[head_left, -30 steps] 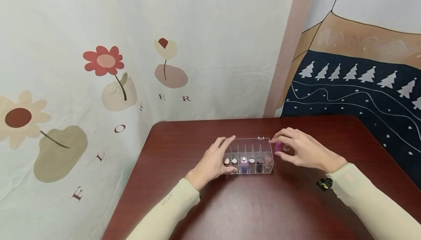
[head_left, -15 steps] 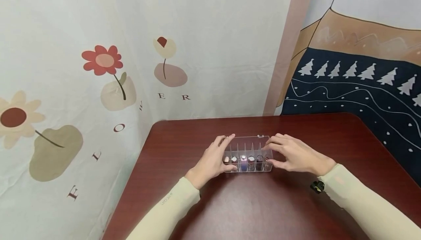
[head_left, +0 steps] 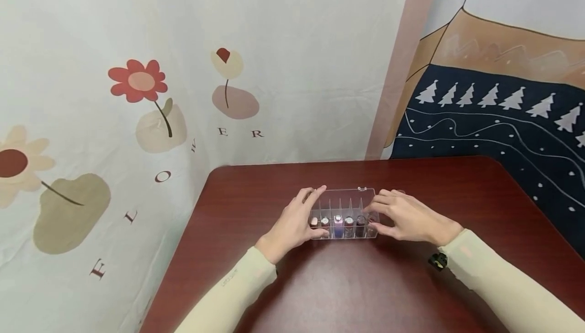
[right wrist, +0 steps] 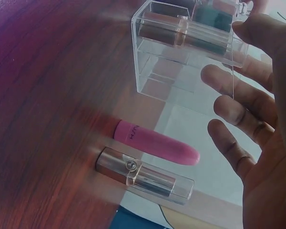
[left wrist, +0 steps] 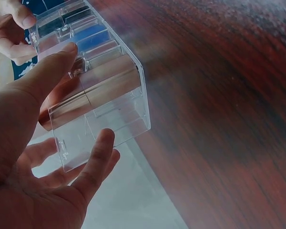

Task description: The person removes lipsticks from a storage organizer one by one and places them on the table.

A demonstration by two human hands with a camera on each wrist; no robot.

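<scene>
A clear divided lipstick organizer [head_left: 345, 213] stands on the table, its front row holding several lipsticks [head_left: 338, 225], one of them blue-purple. My left hand [head_left: 292, 221] holds its left end, thumb across the front and fingers around the end and back. In the left wrist view a rose-gold lipstick [left wrist: 102, 88] stands below that thumb [left wrist: 62, 59]. At the opposite end my right hand [head_left: 404, 216] grips the corner between thumb [right wrist: 252, 31] and fingers. Beside that end stand a pink lipstick tube [right wrist: 155, 143] and a clear-capped lipstick [right wrist: 145, 174], almost hidden by my hand in the head view.
The dark red wooden table [head_left: 320, 287] ends at a flower-printed cloth [head_left: 297, 69] behind and to the left. A navy tree-printed cloth [head_left: 493, 125] hangs at the right. A black wrist device [head_left: 439, 261] shows at my right cuff.
My right hand has moved left from beside the pink tube onto the organizer's right end. My left hand and the organizer have hardly moved.
</scene>
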